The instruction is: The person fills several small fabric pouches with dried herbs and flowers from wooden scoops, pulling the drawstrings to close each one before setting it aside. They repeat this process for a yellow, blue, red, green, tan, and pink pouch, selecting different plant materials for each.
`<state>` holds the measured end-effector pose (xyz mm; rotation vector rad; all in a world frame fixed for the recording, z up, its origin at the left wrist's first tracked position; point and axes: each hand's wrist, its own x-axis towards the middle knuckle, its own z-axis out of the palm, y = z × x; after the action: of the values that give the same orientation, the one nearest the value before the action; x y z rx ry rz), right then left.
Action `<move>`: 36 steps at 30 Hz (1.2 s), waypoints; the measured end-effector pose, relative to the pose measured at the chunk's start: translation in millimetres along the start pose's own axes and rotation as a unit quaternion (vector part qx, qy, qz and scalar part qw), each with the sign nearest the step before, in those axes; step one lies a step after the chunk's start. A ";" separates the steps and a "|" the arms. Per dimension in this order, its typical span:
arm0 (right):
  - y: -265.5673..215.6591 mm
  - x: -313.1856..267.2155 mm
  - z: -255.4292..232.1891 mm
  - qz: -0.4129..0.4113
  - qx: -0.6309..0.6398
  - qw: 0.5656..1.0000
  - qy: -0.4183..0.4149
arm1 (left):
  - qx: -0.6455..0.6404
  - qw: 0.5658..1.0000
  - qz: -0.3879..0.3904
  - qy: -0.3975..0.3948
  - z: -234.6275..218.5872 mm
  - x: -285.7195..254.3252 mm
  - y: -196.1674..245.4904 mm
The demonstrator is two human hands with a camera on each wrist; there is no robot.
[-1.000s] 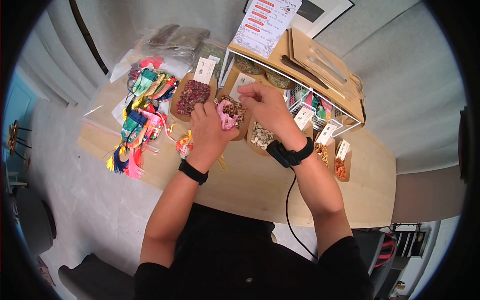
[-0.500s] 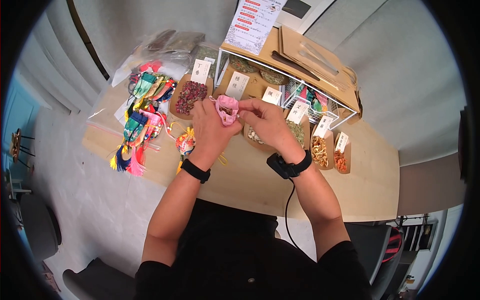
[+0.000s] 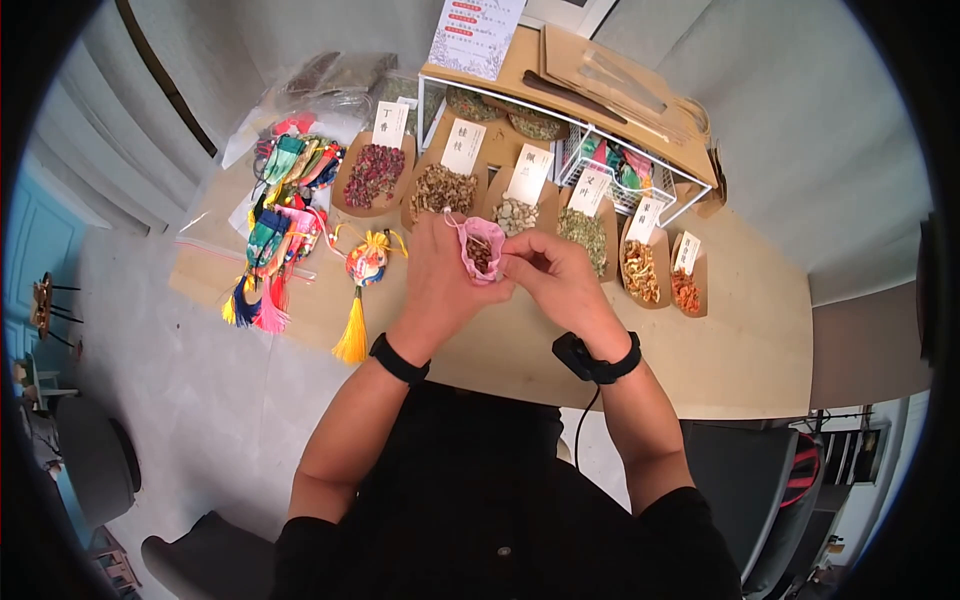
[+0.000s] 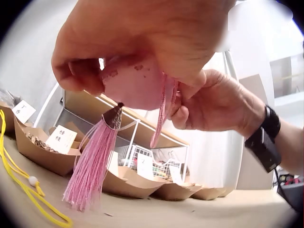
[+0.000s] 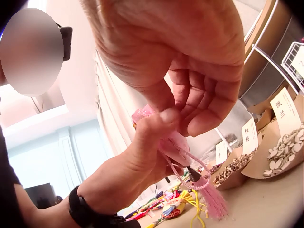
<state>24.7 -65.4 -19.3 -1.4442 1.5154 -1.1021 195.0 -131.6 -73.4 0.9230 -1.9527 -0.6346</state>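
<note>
A small pink drawstring pouch (image 3: 486,224) is held mouth up over the table's near side, with brown dried bits inside. My left hand (image 3: 440,280) grips it from the left, fingers round its body. At the right of its mouth, my right hand (image 3: 560,280) pinches the rim between thumb and fingertips. From the pouch's bottom hangs a pink tassel (image 4: 90,164), seen in the left wrist view beside a pink cord loop (image 4: 161,114). Just beyond the hands stand paper trays of brown chips (image 3: 443,188) and pale slices (image 3: 516,214).
Other labelled trays hold dark red buds (image 3: 374,174), green herb (image 3: 582,236), yellowish pieces (image 3: 640,270) and orange bits (image 3: 686,292). A patterned pouch (image 3: 367,260) with yellow tassel lies at left, near heaped colourful pouches (image 3: 290,225). Behind stands a wooden-topped rack (image 3: 590,105).
Both hands and the pouch have come nearer the body, away from over the brown-chip tray. The right hand has moved from above that tray to the pouch's rim.
</note>
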 end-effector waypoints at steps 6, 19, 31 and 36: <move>10.6 -41.3 -9.2 0.004 0.144 0.989 0.015 | -0.399 0.887 -0.146 -0.180 -1.6 -28.0 2.4; 18.2 -76.3 -14.1 0.010 0.167 0.984 0.066 | -0.215 0.964 -0.063 -0.144 3.2 -36.2 30.5; 39.3 -76.9 -23.5 0.043 0.289 0.951 0.097 | -0.130 0.962 -0.033 -0.236 -10.6 -57.9 18.0; 41.1 -74.2 -19.3 0.068 0.343 0.931 0.099 | -0.060 0.971 -0.017 -0.231 -2.9 -63.0 26.5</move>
<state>-1.9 9.7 -54.2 -0.7519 1.1532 -1.5258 210.3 -65.7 -83.6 0.7811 -2.2758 -1.0494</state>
